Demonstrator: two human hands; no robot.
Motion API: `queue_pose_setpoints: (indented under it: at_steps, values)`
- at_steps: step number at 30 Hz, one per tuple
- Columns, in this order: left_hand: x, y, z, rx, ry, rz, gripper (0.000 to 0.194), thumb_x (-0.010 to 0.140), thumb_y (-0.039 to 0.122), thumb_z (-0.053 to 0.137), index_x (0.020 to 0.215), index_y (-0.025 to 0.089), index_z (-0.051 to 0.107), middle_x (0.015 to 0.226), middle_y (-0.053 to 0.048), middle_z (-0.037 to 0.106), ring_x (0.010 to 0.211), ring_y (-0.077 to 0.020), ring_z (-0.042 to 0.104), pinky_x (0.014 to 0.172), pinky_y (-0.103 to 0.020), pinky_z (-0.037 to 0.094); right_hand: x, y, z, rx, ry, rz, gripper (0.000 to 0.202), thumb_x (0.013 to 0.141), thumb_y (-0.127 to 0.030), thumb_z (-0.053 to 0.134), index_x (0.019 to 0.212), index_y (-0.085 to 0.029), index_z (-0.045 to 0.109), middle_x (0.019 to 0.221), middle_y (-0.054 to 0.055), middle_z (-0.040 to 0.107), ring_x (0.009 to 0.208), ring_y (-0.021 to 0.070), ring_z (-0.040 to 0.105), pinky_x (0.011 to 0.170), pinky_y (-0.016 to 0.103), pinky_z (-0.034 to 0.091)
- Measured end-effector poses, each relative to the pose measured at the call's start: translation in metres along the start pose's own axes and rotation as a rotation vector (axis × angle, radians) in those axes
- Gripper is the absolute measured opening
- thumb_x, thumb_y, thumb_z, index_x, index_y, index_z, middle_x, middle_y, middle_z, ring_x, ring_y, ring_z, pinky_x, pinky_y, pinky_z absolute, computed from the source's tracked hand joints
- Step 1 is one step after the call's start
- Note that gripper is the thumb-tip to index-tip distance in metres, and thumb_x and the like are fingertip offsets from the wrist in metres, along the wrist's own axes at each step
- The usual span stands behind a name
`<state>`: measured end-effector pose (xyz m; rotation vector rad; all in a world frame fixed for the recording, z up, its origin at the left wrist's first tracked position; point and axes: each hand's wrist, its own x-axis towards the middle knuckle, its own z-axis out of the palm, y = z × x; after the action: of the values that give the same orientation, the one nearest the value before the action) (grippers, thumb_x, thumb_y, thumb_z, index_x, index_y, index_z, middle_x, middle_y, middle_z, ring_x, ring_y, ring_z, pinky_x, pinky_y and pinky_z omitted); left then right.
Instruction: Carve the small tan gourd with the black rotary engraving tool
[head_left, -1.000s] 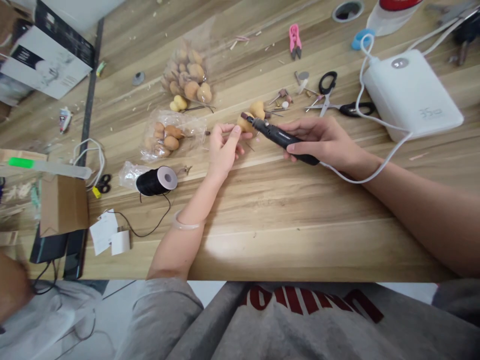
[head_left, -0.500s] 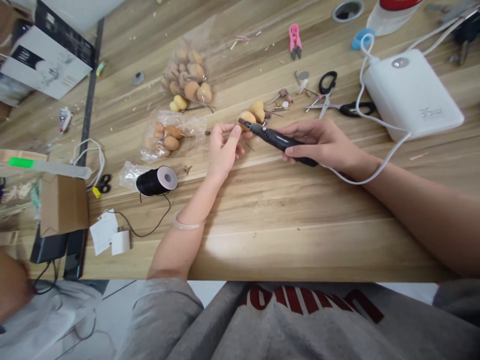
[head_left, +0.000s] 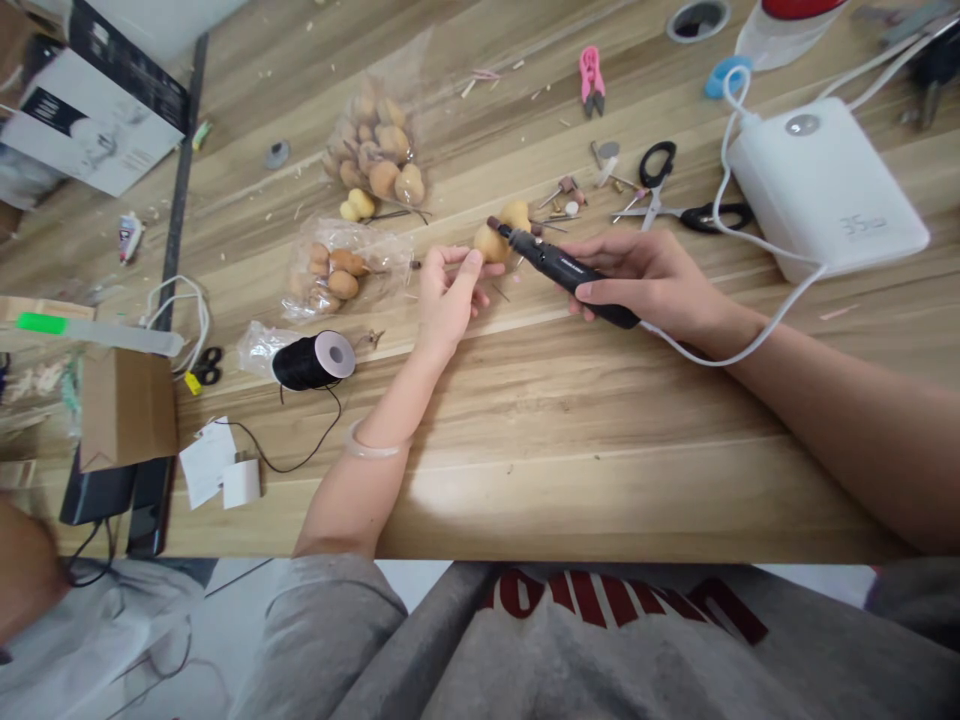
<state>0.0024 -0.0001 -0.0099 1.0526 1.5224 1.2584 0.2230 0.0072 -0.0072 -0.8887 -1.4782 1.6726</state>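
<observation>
My left hand (head_left: 448, 298) pinches a small tan gourd (head_left: 490, 246) at its lower end, thumb and fingers closed on it. In my right hand (head_left: 646, 278) is a slim black rotary tool (head_left: 562, 266), gripped like a pen. Its brownish bit lies over the gourd in this view; whether it touches the surface I cannot tell. A white cable runs from the tool's rear end. Just beyond the gourd lie several loose grinding bits (head_left: 570, 190). A clear bag of small gourds (head_left: 343, 284) is left of my left hand.
A white power bank (head_left: 829, 190) and black-handled scissors (head_left: 654, 205) lie at right. Farther back are pink snips (head_left: 591, 80) and a larger bag of gourds (head_left: 384, 180). Left are a black cord spool (head_left: 304, 364) and a cardboard box (head_left: 129, 410). Another person's arm shows at lower left.
The tool's tip has moved slightly up and right along the gourd, and my right hand shifted a little with it. More of the gourd shows now. My left hand stays nearly still.
</observation>
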Motion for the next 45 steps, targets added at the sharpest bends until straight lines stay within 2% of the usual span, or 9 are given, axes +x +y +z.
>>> queue_pose_setpoints:
  at_steps: [4, 11, 16, 21, 25, 30, 38, 42, 45]
  values:
    - [0.0000, 0.0006, 0.0005, 0.015, -0.001, -0.009, 0.028, 0.085, 0.044, 0.065, 0.087, 0.022, 0.049, 0.074, 0.002, 0.075, 0.044, -0.0050, 0.055, 0.038, -0.020, 0.029, -0.0002, 0.0001, 0.0007, 0.009, -0.069, 0.013, 0.038, 0.070, -0.024, 0.079, 0.107, -0.022, 0.072, 0.088, 0.003, 0.073, 0.069, 0.0170, 0.063, 0.061, 0.031, 0.053]
    - [-0.0002, 0.0008, 0.0004, 0.003, -0.003, 0.004, 0.024, 0.089, 0.039, 0.063, 0.085, 0.021, 0.048, 0.075, 0.002, 0.075, 0.042, -0.0041, 0.050, 0.039, -0.021, 0.030, -0.0003, -0.0020, 0.0014, 0.009, -0.007, 0.005, 0.038, 0.071, -0.025, 0.078, 0.108, -0.021, 0.071, 0.084, 0.004, 0.072, 0.066, 0.0177, 0.062, 0.062, 0.034, 0.052]
    - [-0.0002, 0.0008, 0.0001, 0.027, 0.000, -0.020, 0.026, 0.086, 0.044, 0.065, 0.089, 0.022, 0.050, 0.076, 0.001, 0.075, 0.050, -0.0077, 0.060, 0.040, -0.022, 0.031, -0.0006, -0.0014, 0.0022, 0.022, -0.055, 0.015, 0.034, 0.070, -0.025, 0.079, 0.103, -0.023, 0.071, 0.091, 0.004, 0.073, 0.070, 0.0179, 0.063, 0.060, 0.032, 0.052]
    - [-0.0004, 0.0002, 0.0003, 0.024, -0.014, 0.008, 0.022, 0.091, 0.038, 0.061, 0.085, 0.022, 0.046, 0.076, 0.004, 0.075, 0.042, -0.0031, 0.050, 0.040, -0.021, 0.030, -0.0006, -0.0013, 0.0016, 0.014, -0.015, 0.010, 0.037, 0.071, -0.024, 0.078, 0.107, -0.022, 0.071, 0.087, 0.004, 0.072, 0.069, 0.0185, 0.063, 0.062, 0.033, 0.052]
    - [0.0002, 0.0002, 0.0001, 0.050, -0.013, 0.000, 0.028, 0.088, 0.046, 0.062, 0.086, 0.022, 0.047, 0.077, 0.002, 0.075, 0.044, -0.0046, 0.053, 0.039, -0.022, 0.031, -0.0007, -0.0022, 0.0022, 0.017, -0.070, 0.022, 0.036, 0.070, -0.023, 0.078, 0.105, -0.022, 0.072, 0.088, 0.004, 0.072, 0.069, 0.0176, 0.062, 0.061, 0.033, 0.052]
    - [0.0010, -0.0028, -0.0013, 0.048, -0.007, 0.020, 0.027, 0.088, 0.046, 0.063, 0.088, 0.023, 0.049, 0.082, -0.001, 0.076, 0.051, -0.0070, 0.057, 0.042, -0.023, 0.032, -0.0003, -0.0028, 0.0016, 0.016, 0.009, -0.005, 0.038, 0.070, -0.023, 0.078, 0.108, -0.021, 0.071, 0.084, 0.003, 0.072, 0.063, 0.0160, 0.060, 0.060, 0.032, 0.051]
    - [0.0017, -0.0049, -0.0027, 0.060, -0.035, 0.010, 0.036, 0.083, 0.056, 0.063, 0.090, 0.025, 0.048, 0.083, 0.001, 0.075, 0.054, -0.0075, 0.057, 0.043, -0.024, 0.032, -0.0005, -0.0022, 0.0014, -0.009, -0.019, 0.008, 0.040, 0.070, -0.025, 0.078, 0.109, -0.021, 0.069, 0.081, 0.003, 0.071, 0.064, 0.0173, 0.060, 0.063, 0.034, 0.051]
    - [0.0032, -0.0072, -0.0035, 0.043, -0.051, 0.014, 0.033, 0.086, 0.055, 0.062, 0.094, 0.026, 0.049, 0.083, 0.002, 0.075, 0.065, -0.0077, 0.061, 0.046, -0.022, 0.034, 0.0000, -0.0035, 0.0012, 0.009, 0.017, -0.002, 0.039, 0.071, -0.022, 0.077, 0.109, -0.020, 0.070, 0.077, 0.002, 0.069, 0.062, 0.0168, 0.059, 0.061, 0.034, 0.050]
    - [0.0025, -0.0048, -0.0023, 0.033, -0.034, -0.001, 0.030, 0.086, 0.051, 0.063, 0.090, 0.024, 0.049, 0.082, 0.001, 0.075, 0.058, -0.0079, 0.060, 0.044, -0.023, 0.033, -0.0001, -0.0032, 0.0018, 0.025, -0.041, 0.010, 0.036, 0.068, -0.022, 0.078, 0.103, -0.022, 0.071, 0.083, 0.003, 0.071, 0.066, 0.0177, 0.061, 0.061, 0.033, 0.051]
